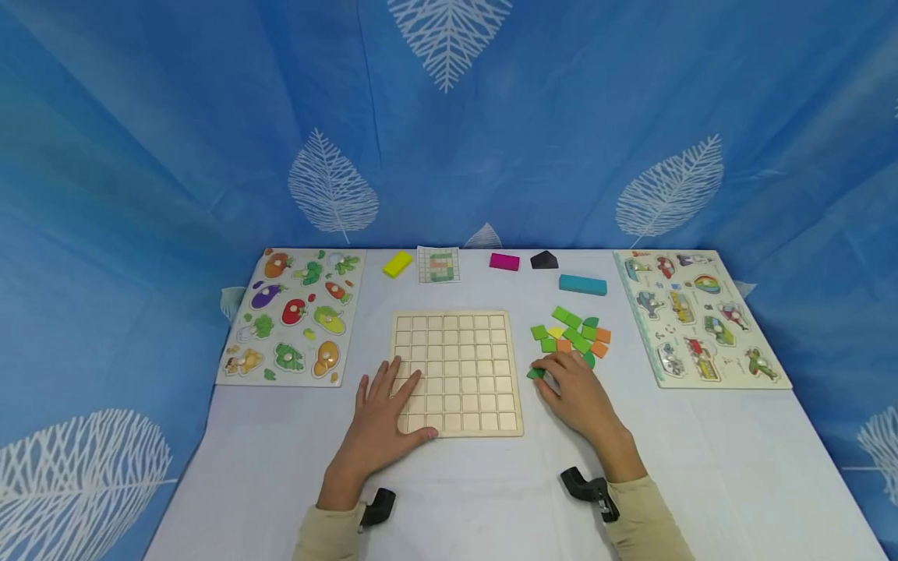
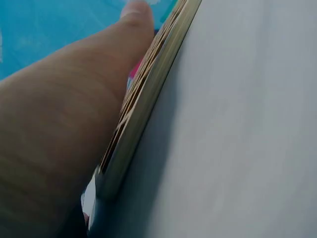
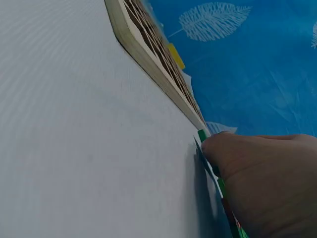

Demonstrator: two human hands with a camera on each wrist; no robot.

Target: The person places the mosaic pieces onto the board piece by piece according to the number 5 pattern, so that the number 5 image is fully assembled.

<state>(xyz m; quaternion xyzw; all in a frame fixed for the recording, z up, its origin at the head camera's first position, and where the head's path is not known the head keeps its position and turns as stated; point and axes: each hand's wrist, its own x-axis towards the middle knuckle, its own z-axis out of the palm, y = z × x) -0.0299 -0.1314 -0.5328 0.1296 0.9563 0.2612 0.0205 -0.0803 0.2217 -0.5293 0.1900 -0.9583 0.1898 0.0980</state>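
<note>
A wooden grid board (image 1: 459, 374) with square cells lies in the middle of the white table. My left hand (image 1: 382, 425) rests on its left and lower-left edge, fingers spread and thumb at the near edge. Just right of the board, my right hand (image 1: 577, 393) pinches a dark green tile (image 1: 536, 373) between thumb and fingers. In the right wrist view, the green tile (image 3: 202, 134) pokes out past the fingertips, above its shadow. Beyond that hand lies a loose group of small tiles, light green (image 1: 560, 313), orange (image 1: 602, 335), yellow (image 1: 556, 333) and dark green (image 1: 591, 322).
At the back are a yellow block (image 1: 397, 264), a printed pattern card (image 1: 438, 266), a magenta block (image 1: 504, 262), a black piece (image 1: 544, 260) and a blue block (image 1: 582, 285). A vegetable puzzle (image 1: 309, 300) lies left, a vehicle puzzle (image 1: 673, 273) right.
</note>
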